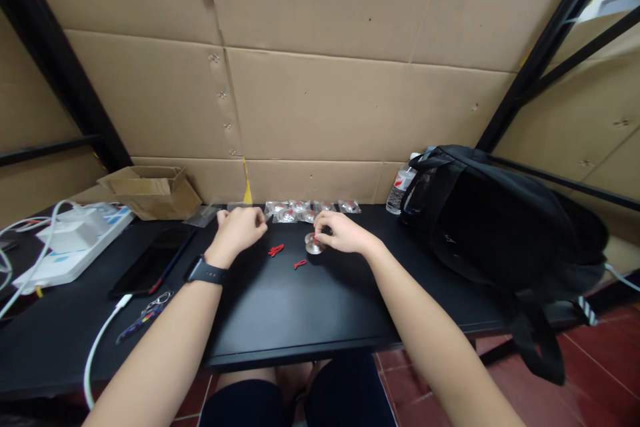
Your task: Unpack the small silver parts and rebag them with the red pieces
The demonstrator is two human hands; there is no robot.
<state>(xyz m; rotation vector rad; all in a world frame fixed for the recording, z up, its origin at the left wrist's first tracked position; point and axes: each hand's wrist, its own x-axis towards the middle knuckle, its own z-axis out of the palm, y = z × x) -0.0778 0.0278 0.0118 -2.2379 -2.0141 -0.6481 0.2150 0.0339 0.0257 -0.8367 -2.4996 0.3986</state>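
Observation:
My right hand (343, 233) pinches a pair of small shiny finger cymbals (314, 245) by a bit of red cord, low over the black table. Across from it, my left hand (240, 232) is curled in with its fingertips hidden; whether it grips anything I cannot make out. Beyond the left hand, clear plastic (242, 205) shows on the table. Between the hands lie a small bundle of red cords (275, 251) and a single red cord loop (300, 264). Several clear packets (286, 215) with shiny discs and red cord sit in a row behind.
At left are a cardboard box (155, 192), a white power strip (83, 253), a dark tablet (150, 261), a keychain (145, 317) and a white cable (97, 347). A water bottle (400, 188) and a black bag (500, 227) stand right. Cardboard (320, 113) walls the back.

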